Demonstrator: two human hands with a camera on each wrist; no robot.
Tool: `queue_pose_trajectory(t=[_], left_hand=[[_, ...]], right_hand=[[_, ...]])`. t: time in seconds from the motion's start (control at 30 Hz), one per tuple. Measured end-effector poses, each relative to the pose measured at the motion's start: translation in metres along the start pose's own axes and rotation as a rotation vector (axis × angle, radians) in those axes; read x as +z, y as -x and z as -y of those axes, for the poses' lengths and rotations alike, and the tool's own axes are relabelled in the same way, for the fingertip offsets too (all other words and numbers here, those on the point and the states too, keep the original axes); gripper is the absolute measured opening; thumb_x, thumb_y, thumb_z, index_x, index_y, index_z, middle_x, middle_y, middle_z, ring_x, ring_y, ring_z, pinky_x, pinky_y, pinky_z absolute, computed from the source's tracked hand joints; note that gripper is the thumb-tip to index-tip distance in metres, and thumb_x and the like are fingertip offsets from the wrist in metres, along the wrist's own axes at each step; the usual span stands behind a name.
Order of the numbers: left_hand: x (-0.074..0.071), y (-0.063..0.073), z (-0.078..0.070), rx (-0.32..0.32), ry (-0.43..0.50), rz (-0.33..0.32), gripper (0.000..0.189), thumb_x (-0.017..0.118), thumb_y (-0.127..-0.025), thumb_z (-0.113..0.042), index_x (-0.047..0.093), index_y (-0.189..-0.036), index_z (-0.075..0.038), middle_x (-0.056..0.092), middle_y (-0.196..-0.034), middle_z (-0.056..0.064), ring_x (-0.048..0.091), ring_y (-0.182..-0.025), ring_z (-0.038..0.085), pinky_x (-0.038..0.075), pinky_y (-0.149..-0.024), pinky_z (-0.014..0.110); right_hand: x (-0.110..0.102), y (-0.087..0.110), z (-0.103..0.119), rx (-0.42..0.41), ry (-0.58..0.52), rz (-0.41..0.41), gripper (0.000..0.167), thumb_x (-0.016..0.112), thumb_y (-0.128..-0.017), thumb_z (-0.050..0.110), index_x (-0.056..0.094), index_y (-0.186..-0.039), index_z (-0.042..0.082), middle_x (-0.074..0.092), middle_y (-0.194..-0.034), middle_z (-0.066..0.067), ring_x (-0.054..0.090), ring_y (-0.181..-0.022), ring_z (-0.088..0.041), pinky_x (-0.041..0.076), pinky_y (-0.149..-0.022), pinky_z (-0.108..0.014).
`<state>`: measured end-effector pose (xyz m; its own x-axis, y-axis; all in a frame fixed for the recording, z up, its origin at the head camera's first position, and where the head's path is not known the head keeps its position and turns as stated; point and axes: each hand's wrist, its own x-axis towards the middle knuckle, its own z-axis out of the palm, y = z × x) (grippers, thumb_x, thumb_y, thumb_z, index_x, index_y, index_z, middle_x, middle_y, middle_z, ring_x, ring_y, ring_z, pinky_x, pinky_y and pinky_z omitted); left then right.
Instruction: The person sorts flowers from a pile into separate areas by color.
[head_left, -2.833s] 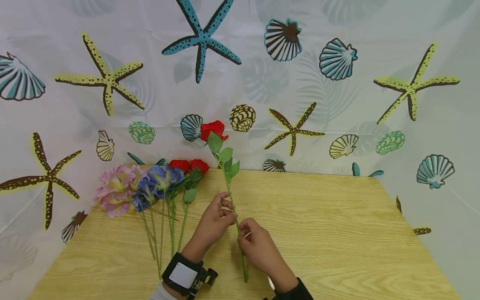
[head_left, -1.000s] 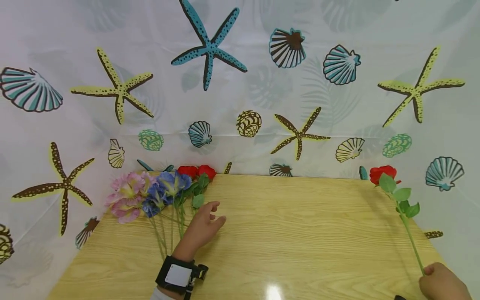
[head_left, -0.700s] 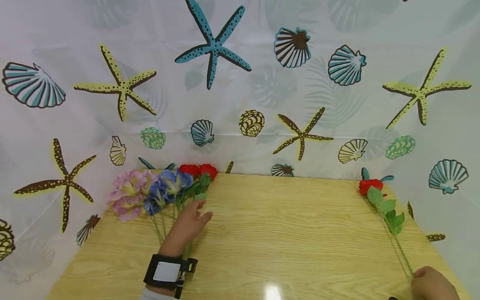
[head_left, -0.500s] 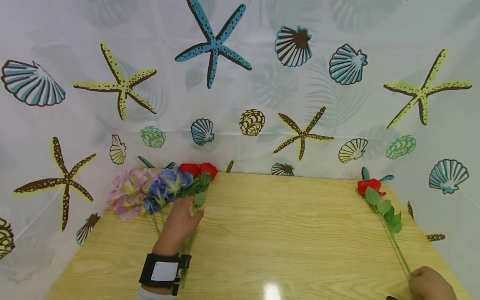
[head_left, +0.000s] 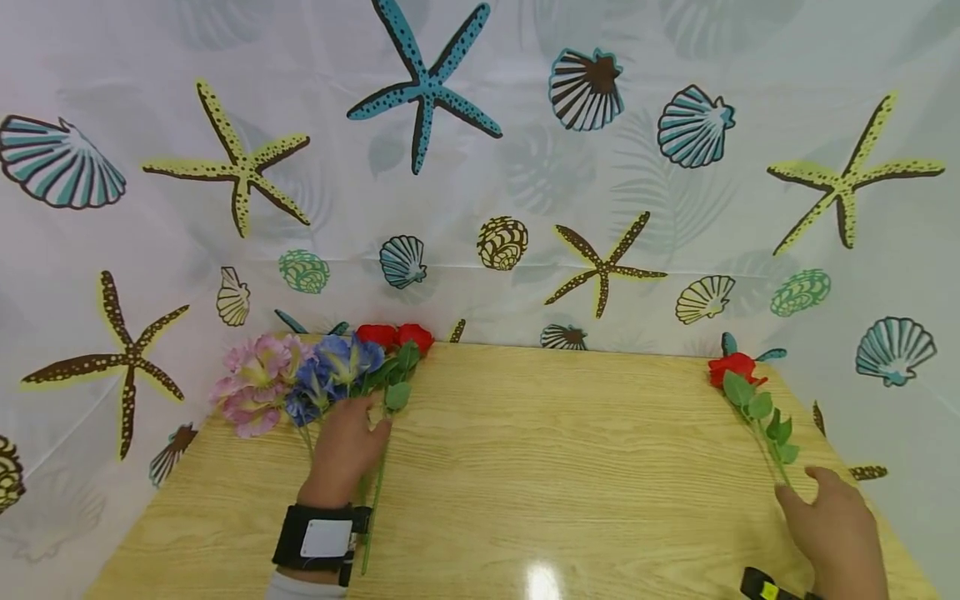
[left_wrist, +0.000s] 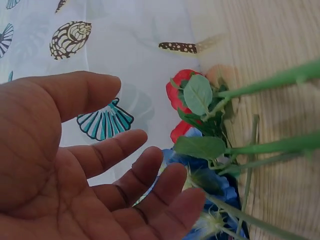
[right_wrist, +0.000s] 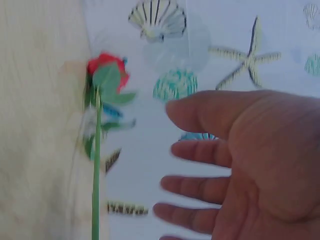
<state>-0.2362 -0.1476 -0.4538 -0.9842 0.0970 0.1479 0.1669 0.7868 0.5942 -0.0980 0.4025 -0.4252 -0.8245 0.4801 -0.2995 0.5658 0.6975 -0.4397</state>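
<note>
Right grip (head_left: 832, 518): empty, spread, now released from single red rose (head_left: 738, 388). Single red rose: lies unheld on table (head_left: 570, 467), just beyond right grip, apparently set down. Left grip (head_left: 347, 450): empty, relaxed, now closer to two red roses (head_left: 415, 337) and blue flowers (head_left: 348, 360) beyond; pink flowers (head_left: 258, 371) farther left.

Black left-wrist strap (head_left: 291, 537) with white plate (head_left: 326, 538), pale grey sleeve (head_left: 306, 587); black right-wrist camera (head_left: 756, 582), yellow-marked.
</note>
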Motion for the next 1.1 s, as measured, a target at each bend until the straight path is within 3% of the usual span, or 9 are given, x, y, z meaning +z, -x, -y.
queue_pose_trajectory(t=[0.1, 0.2, 0.27, 0.37, 0.5, 0.67, 0.77, 0.97, 1.1], left_hand=[[0.002, 0.001, 0.0, -0.002, -0.092, -0.004, 0.018, 0.06, -0.091, -0.01, 0.064, -0.083, 0.006, 0.058, -0.085, 0.022, 0.057, -0.08, 0.04, 0.047, -0.068, 0.052], [-0.002, 0.004, 0.005, -0.017, -0.13, 0.001, 0.025, 0.059, -0.089, -0.006, 0.054, -0.065, -0.003, 0.052, -0.074, 0.018, 0.054, -0.067, 0.036, 0.044, -0.058, 0.049], [-0.003, 0.005, 0.007, -0.023, -0.123, -0.017, 0.022, 0.06, -0.089, -0.005, 0.053, -0.068, -0.002, 0.053, -0.074, 0.019, 0.055, -0.067, 0.038, 0.044, -0.057, 0.051], [-0.004, 0.007, 0.009, -0.045, -0.096, -0.053, 0.012, 0.059, -0.09, -0.001, 0.06, -0.089, 0.011, 0.058, -0.084, 0.027, 0.059, -0.077, 0.046, 0.048, -0.063, 0.056], [-0.004, 0.007, 0.014, -0.03, -0.085, -0.09, 0.027, 0.05, -0.086, 0.009, 0.057, -0.11, 0.02, 0.059, -0.093, 0.035, 0.058, -0.088, 0.054, 0.048, -0.074, 0.061], [-0.002, 0.007, 0.017, 0.038, -0.125, -0.113, 0.022, 0.044, -0.081, 0.014, 0.058, -0.098, 0.02, 0.058, -0.081, 0.032, 0.058, -0.081, 0.054, 0.048, -0.073, 0.061], [0.001, 0.007, 0.019, 0.034, -0.138, -0.076, 0.025, 0.043, -0.082, 0.016, 0.058, -0.101, 0.022, 0.059, -0.081, 0.032, 0.059, -0.082, 0.053, 0.049, -0.073, 0.061], [0.0, 0.004, 0.021, -0.004, -0.072, 0.024, 0.039, 0.044, -0.083, 0.017, 0.05, -0.121, 0.024, 0.06, -0.087, 0.033, 0.059, -0.084, 0.052, 0.049, -0.069, 0.055], [-0.003, 0.002, 0.018, -0.014, 0.005, 0.064, 0.056, 0.044, -0.078, 0.019, 0.043, -0.133, 0.022, 0.059, -0.104, 0.039, 0.058, -0.097, 0.054, 0.046, -0.07, 0.05]], right_hand=[[0.0, 0.006, 0.035, -0.2, 0.004, -0.073, 0.069, 0.048, -0.104, 0.029, 0.023, -0.145, -0.021, 0.021, -0.141, -0.048, 0.022, -0.127, -0.065, 0.029, -0.098, -0.071], [0.016, 0.014, 0.067, -0.36, -0.007, -0.157, 0.064, 0.052, -0.103, 0.023, 0.028, -0.145, -0.019, 0.021, -0.144, -0.046, 0.021, -0.131, -0.063, 0.026, -0.1, -0.072], [0.025, 0.019, 0.085, -0.448, -0.012, -0.193, 0.063, 0.055, -0.101, 0.022, 0.031, -0.145, -0.017, 0.022, -0.146, -0.045, 0.02, -0.133, -0.062, 0.024, -0.1, -0.073], [0.037, 0.025, 0.105, -0.538, -0.008, -0.222, 0.063, 0.059, -0.099, 0.02, 0.034, -0.145, -0.014, 0.022, -0.148, -0.042, 0.02, -0.135, -0.06, 0.025, -0.1, -0.074], [0.047, 0.029, 0.12, -0.582, -0.004, -0.192, 0.064, 0.062, -0.098, 0.019, 0.034, -0.147, -0.011, 0.02, -0.152, -0.039, 0.019, -0.137, -0.058, 0.023, -0.103, -0.072], [0.053, 0.03, 0.125, -0.58, 0.003, -0.172, 0.063, 0.062, -0.098, 0.019, 0.035, -0.147, -0.009, 0.02, -0.153, -0.037, 0.02, -0.138, -0.057, 0.024, -0.104, -0.071], [0.055, 0.029, 0.125, -0.586, 0.005, -0.167, 0.064, 0.063, -0.097, 0.019, 0.035, -0.147, -0.009, 0.02, -0.153, -0.037, 0.02, -0.138, -0.057, 0.024, -0.104, -0.072], [0.058, 0.027, 0.124, -0.604, 0.007, -0.098, 0.073, 0.065, -0.096, 0.024, 0.029, -0.151, -0.008, 0.015, -0.155, -0.037, 0.01, -0.142, -0.056, 0.014, -0.104, -0.075], [0.06, 0.026, 0.126, -0.614, 0.005, -0.065, 0.076, 0.065, -0.097, 0.029, 0.028, -0.153, -0.006, 0.013, -0.156, -0.036, 0.009, -0.142, -0.055, 0.017, -0.104, -0.074]])
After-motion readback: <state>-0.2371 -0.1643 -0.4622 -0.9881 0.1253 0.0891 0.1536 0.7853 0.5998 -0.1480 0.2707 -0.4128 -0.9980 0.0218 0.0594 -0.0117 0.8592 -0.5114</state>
